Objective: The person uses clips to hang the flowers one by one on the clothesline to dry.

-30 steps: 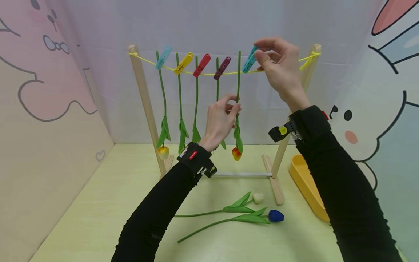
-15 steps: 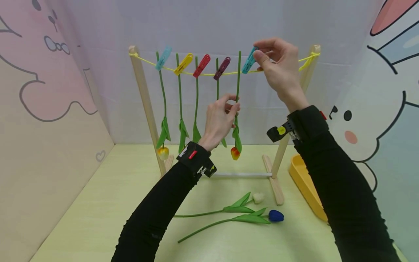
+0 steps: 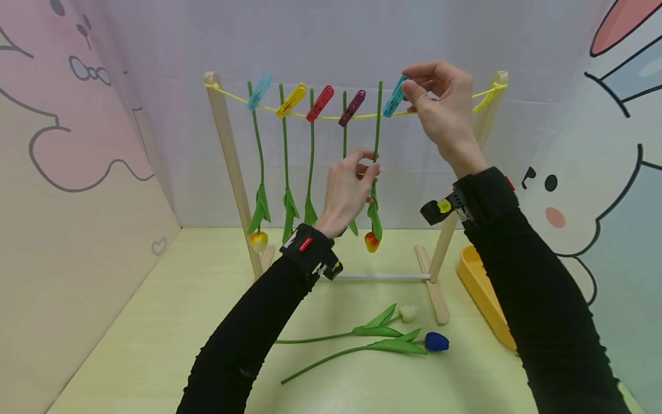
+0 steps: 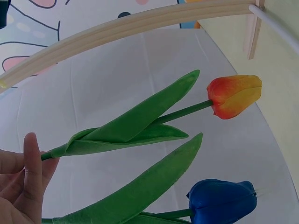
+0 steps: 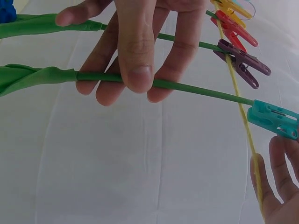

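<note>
Red-yellow tulip (image 3: 372, 242) is pinched by left fingers (image 4: 32, 161), teal clothespin (image 3: 394, 99) by right fingers (image 3: 415, 93); red wristband label (image 3: 305, 244) is illegible.

Orange-red blending into yellow on the held tulip (image 4: 236, 95), green on its leaves (image 4: 135, 116); teal on the held peg (image 3: 395, 100); from the left, pale blue peg (image 3: 259, 92), yellow peg (image 3: 291, 101), red peg (image 3: 319, 103), dark purple peg (image 3: 352, 108); bright yellow string (image 5: 248, 133); deep blue tulip (image 3: 437, 341), creamy white tulip (image 3: 408, 313); orange-yellow tray (image 3: 478, 290); plain black sleeves (image 3: 243, 339); pink cartoon animal (image 3: 90, 149) with grey outlines
</note>
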`<state>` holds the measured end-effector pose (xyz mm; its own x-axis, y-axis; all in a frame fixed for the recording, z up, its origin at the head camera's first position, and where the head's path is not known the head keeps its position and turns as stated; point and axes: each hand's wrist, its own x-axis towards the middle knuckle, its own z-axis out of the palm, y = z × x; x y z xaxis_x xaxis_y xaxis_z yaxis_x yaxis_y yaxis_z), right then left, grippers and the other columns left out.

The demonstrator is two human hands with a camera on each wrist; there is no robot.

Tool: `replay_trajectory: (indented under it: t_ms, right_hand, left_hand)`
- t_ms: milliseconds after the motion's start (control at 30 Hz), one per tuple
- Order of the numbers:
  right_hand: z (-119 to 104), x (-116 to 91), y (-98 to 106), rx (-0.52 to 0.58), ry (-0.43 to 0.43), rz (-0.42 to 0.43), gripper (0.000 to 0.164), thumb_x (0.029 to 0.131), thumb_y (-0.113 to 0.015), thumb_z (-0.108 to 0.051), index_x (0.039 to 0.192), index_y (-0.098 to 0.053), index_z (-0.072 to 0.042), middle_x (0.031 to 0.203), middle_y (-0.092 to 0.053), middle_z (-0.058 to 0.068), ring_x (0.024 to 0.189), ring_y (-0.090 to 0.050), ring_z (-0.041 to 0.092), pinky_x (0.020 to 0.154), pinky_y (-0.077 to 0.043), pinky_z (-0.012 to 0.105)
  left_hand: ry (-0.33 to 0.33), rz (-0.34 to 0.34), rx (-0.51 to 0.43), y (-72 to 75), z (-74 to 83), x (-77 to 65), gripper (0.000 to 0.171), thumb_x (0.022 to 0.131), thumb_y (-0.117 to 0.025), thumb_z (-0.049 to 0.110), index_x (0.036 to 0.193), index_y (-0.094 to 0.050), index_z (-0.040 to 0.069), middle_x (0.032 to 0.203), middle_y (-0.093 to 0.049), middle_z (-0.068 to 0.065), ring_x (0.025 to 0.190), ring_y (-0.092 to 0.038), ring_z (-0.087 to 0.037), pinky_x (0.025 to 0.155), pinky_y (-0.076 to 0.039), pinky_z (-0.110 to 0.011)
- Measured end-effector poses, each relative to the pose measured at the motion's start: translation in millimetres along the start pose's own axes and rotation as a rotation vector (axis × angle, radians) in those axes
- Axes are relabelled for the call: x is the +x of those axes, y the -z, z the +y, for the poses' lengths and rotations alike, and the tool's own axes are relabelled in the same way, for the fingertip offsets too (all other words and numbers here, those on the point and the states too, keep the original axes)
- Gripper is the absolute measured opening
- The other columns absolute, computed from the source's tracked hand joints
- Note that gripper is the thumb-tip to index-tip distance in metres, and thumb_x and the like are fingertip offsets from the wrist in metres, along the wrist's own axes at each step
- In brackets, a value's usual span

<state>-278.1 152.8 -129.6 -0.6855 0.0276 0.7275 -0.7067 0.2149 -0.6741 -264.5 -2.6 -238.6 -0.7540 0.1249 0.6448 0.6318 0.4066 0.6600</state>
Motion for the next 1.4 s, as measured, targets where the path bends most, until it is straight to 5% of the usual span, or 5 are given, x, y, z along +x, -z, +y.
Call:
replay_trajectory:
  t_ms: [1400]
  right_hand:
    - [-3.7, -0.7, -9.9, -0.044, -0.032, 0.054, 0.016, 0.093, -0.069, -0.004, 0.104, -0.072, 0.007, 0.076, -0.065, -0.017, 0.071, -0.063, 0.004, 0.070, -0.051, 0.018]
  left_hand:
    - [0.017, -0.004, 0.047, 1.9, -0.1, 2.1, 0.023, 0.101, -0.061, 0.013, 0.121, -0.065, 0.001, 0.099, -0.077, -0.019, 0.068, -0.073, -0.027, 0.050, -0.053, -0.019]
